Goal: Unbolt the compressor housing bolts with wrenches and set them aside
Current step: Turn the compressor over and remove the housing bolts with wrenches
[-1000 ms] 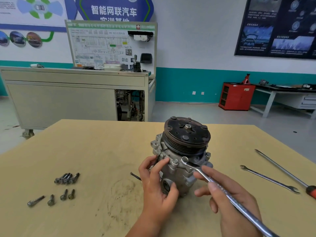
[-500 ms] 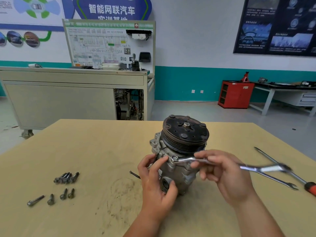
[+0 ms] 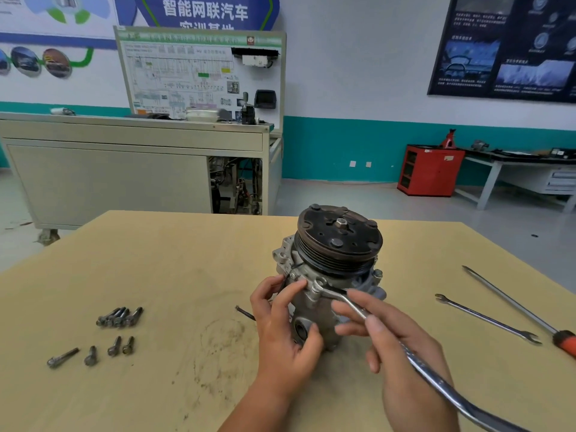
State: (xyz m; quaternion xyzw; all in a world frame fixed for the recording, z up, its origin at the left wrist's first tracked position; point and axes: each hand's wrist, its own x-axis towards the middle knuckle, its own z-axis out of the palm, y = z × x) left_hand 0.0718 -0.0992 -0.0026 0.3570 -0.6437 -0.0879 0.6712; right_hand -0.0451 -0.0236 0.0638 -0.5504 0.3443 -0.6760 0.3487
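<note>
Cast aluminium, dull grey and greasy-looking, made up the body of the compressor (image 3: 330, 269), which stood on end near the middle of the tabletop (image 3: 187, 260) with its dark pulley (image 3: 339, 236) facing up. I judged it heavy and rigid, steady on its base but liable to twist under wrench torque. The place to hold it was therefore low on the housing, not on the pulley, which might spin. The left hand (image 3: 280, 332) did just that: its fingers (image 3: 291, 293) were curled round the 9 o'clock side of the housing, thumb pressed on the front face beside a round port (image 3: 300, 330). The right hand (image 3: 402, 350) held the wrench (image 3: 430, 377) near its working end, fingers (image 3: 352, 310) pinched narrowly round the polished shaft. The ring end (image 3: 316, 287) sat on the flange at about 7 o'clock of the pulley, over a bolt head, I judged, though the ring hid it. That shaft looked slick, so I reckoned a grip further out would give more leverage and less slip. Well apart at 9 o'clock of the compressor lay a cluster of bolts (image 3: 120, 318), with four loose bolts (image 3: 90, 353) just nearer me; small, hard things, prone to roll. A second wrench (image 3: 486, 319) and a screwdriver (image 3: 511, 302) lay at 3 o'clock.
</note>
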